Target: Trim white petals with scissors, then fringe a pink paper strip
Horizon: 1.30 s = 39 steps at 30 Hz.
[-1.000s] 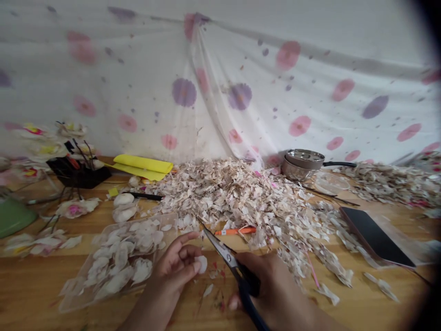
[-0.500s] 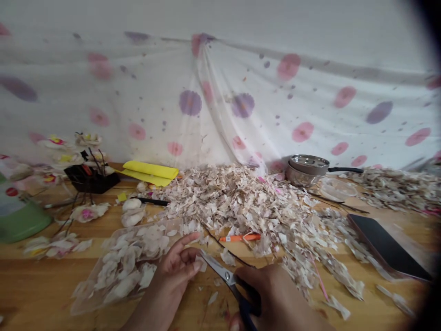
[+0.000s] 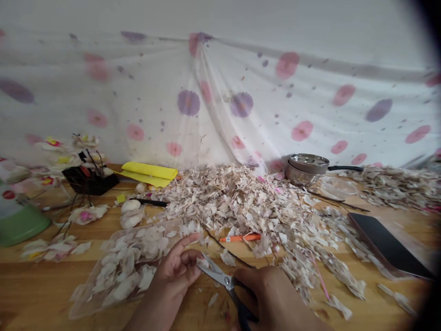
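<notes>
My left hand [image 3: 182, 264] pinches a small piece of pale papery skin [image 3: 204, 262] between thumb and fingertips, with the index finger raised. My right hand [image 3: 270, 294] is closed round the dark handles of a pair of scissors [image 3: 226, 280]. The blades are slightly parted and reach the piece at my left fingertips. Just left of my left hand lies a clear plastic tray [image 3: 84, 294] holding many rounded, pale petal-like skins [image 3: 126, 259]. A few cut scraps [image 3: 212, 299] lie on the wooden table [image 3: 41, 287] below the blades.
Beyond my hands spreads a large heap of papery scraps [image 3: 237, 197], with an orange pen [image 3: 241, 237] at its near edge. A phone [image 3: 387, 243] and a pan [image 3: 306, 169] are to the right. Papery flowers [image 3: 87, 214], a black holder [image 3: 89, 179] and yellow sheet [image 3: 149, 173] stand left.
The scissor blades have opened a little around the pale piece, and my left fingertips have shifted slightly. Both hands otherwise stay in about the same place.
</notes>
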{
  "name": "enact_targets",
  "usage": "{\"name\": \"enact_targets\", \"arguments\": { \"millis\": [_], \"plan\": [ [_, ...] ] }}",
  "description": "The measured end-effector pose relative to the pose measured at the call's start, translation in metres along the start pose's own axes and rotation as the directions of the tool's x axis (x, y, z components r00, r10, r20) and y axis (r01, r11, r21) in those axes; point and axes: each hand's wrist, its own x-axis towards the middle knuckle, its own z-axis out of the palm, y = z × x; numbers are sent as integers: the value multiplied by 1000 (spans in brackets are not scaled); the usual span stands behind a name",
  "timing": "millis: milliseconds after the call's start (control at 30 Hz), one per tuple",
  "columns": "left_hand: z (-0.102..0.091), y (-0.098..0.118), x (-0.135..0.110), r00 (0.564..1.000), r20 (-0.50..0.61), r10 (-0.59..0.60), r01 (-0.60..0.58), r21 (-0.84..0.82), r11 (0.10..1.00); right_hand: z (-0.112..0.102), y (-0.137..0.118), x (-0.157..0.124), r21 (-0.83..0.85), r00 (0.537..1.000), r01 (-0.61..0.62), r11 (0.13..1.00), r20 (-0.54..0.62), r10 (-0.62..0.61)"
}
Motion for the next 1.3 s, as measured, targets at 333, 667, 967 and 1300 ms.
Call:
{"name": "enact_targets", "arguments": {
  "millis": [333, 667, 967, 1300],
  "plan": [
    [-8, -11, 6, 996, 78, 52, -54, 19, 998, 7, 6, 1, 10, 999, 34, 999, 2, -34],
    [-8, -10, 4, 991, 115, 65, -70, 37, 997, 0, -1, 1, 38, 998, 17, 999, 57, -19],
    [-10, -11, 5, 991, 119, 59, -64, 36, 997, 0, -3, 0, 60, 997, -8, 998, 73, 4],
    [-10, -13, 9, 989, 135, 62, -65, 16, 998, -2, -2, 1, 58, 995, -24, 998, 96, 18]
  ]
}}
